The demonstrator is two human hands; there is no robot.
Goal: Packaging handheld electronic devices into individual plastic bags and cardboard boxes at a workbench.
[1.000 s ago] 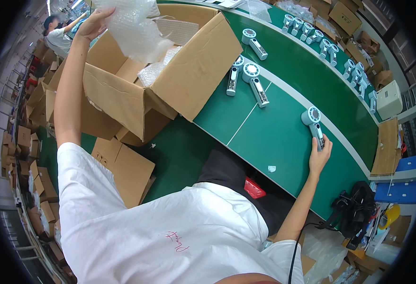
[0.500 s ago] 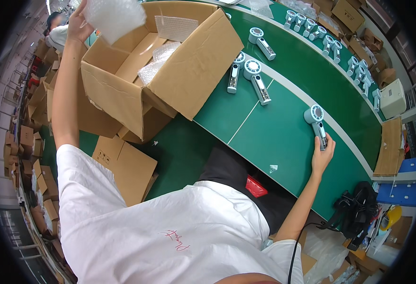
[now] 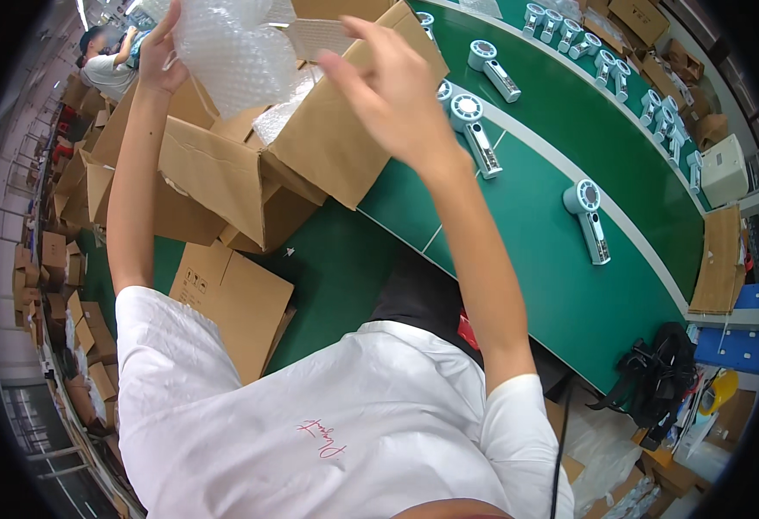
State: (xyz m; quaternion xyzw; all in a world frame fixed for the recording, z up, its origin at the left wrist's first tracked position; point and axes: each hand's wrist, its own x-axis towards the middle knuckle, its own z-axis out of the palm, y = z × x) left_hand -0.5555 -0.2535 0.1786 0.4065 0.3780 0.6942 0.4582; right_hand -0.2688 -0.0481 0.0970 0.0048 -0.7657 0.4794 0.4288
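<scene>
My left hand (image 3: 162,62) is raised at the upper left, fingers closed on a clear bubble wrap bag (image 3: 234,59). The wrap hangs over an open cardboard box (image 3: 332,134), with more bubble wrap (image 3: 277,121) lying inside. Above the box's right side, my right hand (image 3: 397,97) reaches toward the wrap with thumb and fingers apart, holding nothing. On the green table a pale blue handheld fan (image 3: 585,199) lies alone at the right, its handle open with parts showing. Another handheld fan (image 3: 468,111) lies nearer the box, partly overlapping one behind it.
Beyond the table runs a green conveyor belt (image 3: 570,112) carrying a handheld fan (image 3: 494,67). Several more fans stand along its far side. A flat carton (image 3: 234,298) leans below the box. Black straps (image 3: 656,372) hang at the table's right end. A person (image 3: 110,65) works at the far left.
My right hand has let go of the handheld fan at the right and swung up and left to the box. My left hand has shifted slightly right, the bubble wrap with it.
</scene>
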